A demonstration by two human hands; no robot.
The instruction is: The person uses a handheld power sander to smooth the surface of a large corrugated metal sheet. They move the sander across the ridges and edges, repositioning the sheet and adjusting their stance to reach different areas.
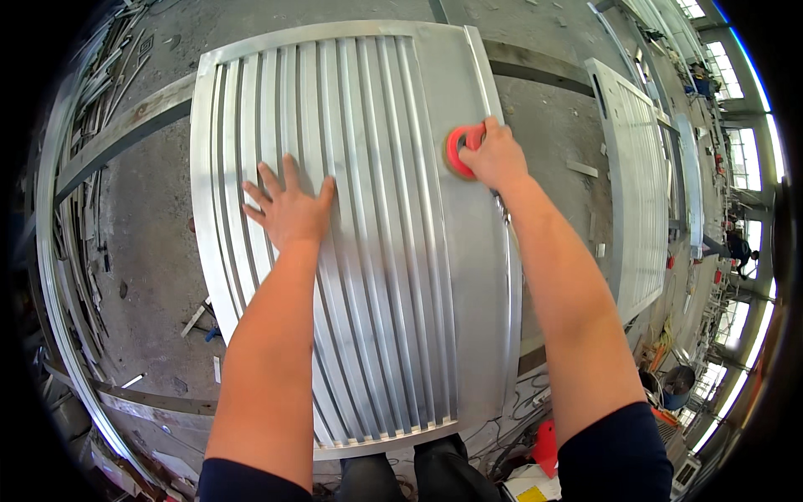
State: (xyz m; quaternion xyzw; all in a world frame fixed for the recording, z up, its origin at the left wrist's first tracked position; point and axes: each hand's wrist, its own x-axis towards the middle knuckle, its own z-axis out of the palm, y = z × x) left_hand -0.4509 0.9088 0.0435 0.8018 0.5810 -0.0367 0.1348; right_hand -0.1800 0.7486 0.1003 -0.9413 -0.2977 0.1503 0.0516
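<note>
A silver metal panel [481,276] with long raised slats and a plain flat strip along its right side lies in front of me. My left hand [293,209] rests on the slats with its fingers spread and holds nothing. At the upper right, my right hand [500,159] is wrapped round a red, round-headed sander [457,151]. The sander's disc sits against the flat strip near the panel's right edge. What looks like a metal hose fitting [502,207] shows below my right wrist; my forearm hides part of it.
Metal beams [539,65] run beneath the panel. A second slatted panel [636,184] lies to the right. Long metal profiles [71,276] are piled along the left. A dark bucket [678,381] and loose cables are at the lower right. Another person [740,249] is far off.
</note>
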